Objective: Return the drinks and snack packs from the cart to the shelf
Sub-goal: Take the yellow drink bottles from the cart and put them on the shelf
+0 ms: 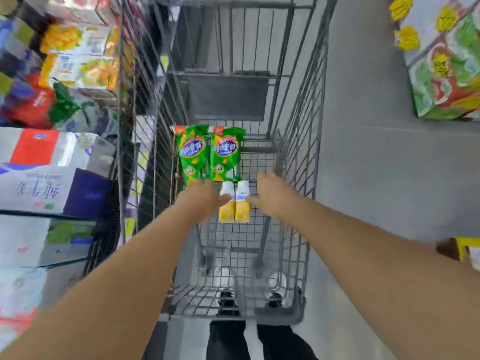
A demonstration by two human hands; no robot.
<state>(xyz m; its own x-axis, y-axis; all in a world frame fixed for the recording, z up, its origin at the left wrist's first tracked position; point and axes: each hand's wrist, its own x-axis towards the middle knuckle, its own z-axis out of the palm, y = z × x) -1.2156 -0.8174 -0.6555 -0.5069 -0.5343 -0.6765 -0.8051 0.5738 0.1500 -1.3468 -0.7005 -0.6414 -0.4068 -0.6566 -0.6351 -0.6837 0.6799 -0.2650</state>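
Observation:
Two green snack packs [209, 154] lie side by side on the wire floor of the grey cart [298, 162]. Just nearer to me lie two small yellow drink bottles with white caps [235, 203], also side by side. Both my arms reach down into the cart. My left hand [201, 200] is at the left bottle, its fingertips touching the cap end. My right hand [270, 194] is at the right bottle, fingers pointing toward it. Motion blur hides whether either hand's fingers curl round a bottle.
The shelf on the left holds stacked cartons and bags [65, 61], close against the cart's left side. A display of boxed goods [446, 66] stands at the upper right across the grey floor. My feet show below the cart's near end.

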